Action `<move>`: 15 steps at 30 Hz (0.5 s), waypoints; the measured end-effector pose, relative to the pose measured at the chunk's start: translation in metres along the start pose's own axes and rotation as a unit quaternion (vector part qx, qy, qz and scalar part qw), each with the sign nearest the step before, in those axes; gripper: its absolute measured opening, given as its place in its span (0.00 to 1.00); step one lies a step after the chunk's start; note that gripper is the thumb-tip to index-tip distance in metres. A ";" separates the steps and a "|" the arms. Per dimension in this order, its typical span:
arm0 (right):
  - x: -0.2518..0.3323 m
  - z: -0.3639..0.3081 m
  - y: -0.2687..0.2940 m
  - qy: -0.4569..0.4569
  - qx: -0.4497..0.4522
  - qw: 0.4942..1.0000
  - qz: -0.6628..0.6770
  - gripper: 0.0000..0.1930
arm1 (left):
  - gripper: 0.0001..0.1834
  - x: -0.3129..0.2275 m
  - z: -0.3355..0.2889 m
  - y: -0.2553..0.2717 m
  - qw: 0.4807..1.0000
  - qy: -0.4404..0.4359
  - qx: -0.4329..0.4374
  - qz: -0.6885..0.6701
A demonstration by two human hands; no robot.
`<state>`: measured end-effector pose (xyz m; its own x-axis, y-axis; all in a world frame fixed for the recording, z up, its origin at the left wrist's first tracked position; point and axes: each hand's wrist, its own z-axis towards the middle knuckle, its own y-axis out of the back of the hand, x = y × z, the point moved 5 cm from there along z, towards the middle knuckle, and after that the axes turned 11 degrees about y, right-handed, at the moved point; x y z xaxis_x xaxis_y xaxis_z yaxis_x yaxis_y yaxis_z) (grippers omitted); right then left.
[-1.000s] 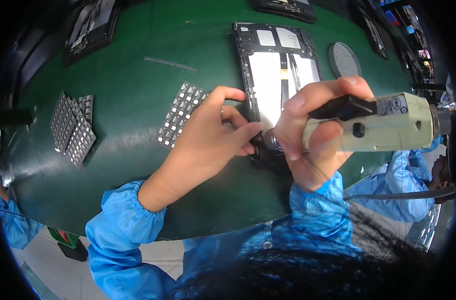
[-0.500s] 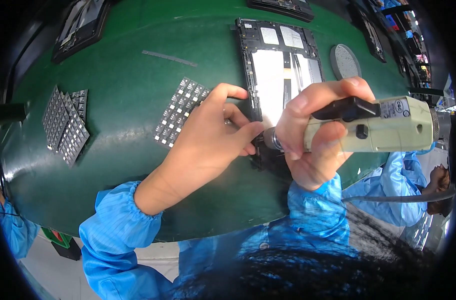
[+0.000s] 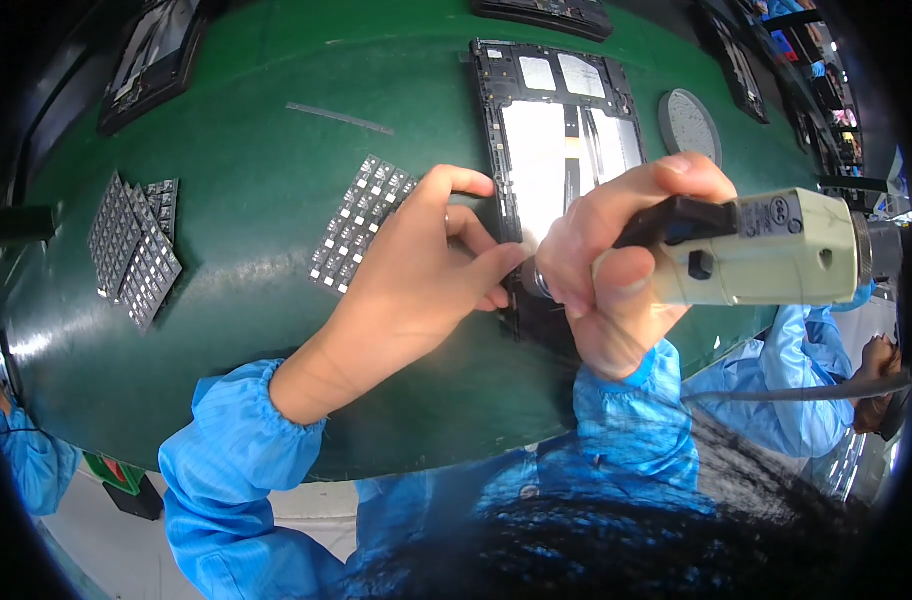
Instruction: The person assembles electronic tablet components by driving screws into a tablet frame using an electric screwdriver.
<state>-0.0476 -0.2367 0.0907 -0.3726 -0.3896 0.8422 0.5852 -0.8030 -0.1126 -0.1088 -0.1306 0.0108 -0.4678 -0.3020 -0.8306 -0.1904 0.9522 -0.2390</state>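
Note:
My right hand [image 3: 611, 265] grips a pale green electric screwdriver [image 3: 756, 262] with a black lever, its tip pointing down at the near left edge of an opened black tablet [image 3: 561, 140]. My left hand [image 3: 416, 275] rests on the green mat beside that edge, with fingers and thumb pinched around the screwdriver's tip. The bit and whatever lies under it are hidden by my fingers. The tablet lies face down, its white and silvery insides showing.
A strip of small grey parts [image 3: 361, 222] lies left of my left hand. Two more such strips [image 3: 131, 250] sit at the far left. A round grey dish [image 3: 689, 124] stands right of the tablet. Other dark devices [image 3: 151, 60] line the mat's far edge.
Both hands hold the same pose at the tablet's edge. The view has shifted slightly; nothing was picked up or let go.

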 end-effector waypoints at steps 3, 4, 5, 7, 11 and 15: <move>-0.002 0.000 0.000 -0.004 -0.004 1.000 0.007 0.36 | 0.26 0.001 0.001 0.000 1.000 -0.001 0.000 -0.004; -0.002 0.000 0.000 -0.002 -0.004 1.000 0.008 0.36 | 0.26 0.002 0.001 0.000 1.000 -0.004 0.001 -0.012; -0.002 0.000 -0.001 0.002 -0.001 1.000 0.013 0.36 | 0.26 0.002 0.001 0.001 1.000 -0.006 0.000 -0.011; -0.001 0.000 -0.002 0.012 0.002 1.000 0.017 0.36 | 0.26 0.000 0.000 -0.001 1.000 -0.008 0.006 -0.004; 0.000 -0.003 -0.002 0.008 -0.024 0.997 0.070 0.35 | 0.26 -0.002 -0.002 -0.003 1.000 -0.010 -0.004 0.013; 0.002 -0.002 -0.005 0.011 -0.035 0.995 0.092 0.35 | 0.26 0.003 -0.002 -0.003 0.998 -0.043 -0.020 0.028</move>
<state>-0.0529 -0.2343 0.0919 -0.2798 -0.5418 0.7926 0.5935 -0.7465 -0.3008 -0.1115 -0.1345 0.0095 -0.4033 -0.2414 -0.8826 -0.2003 0.9645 -0.1722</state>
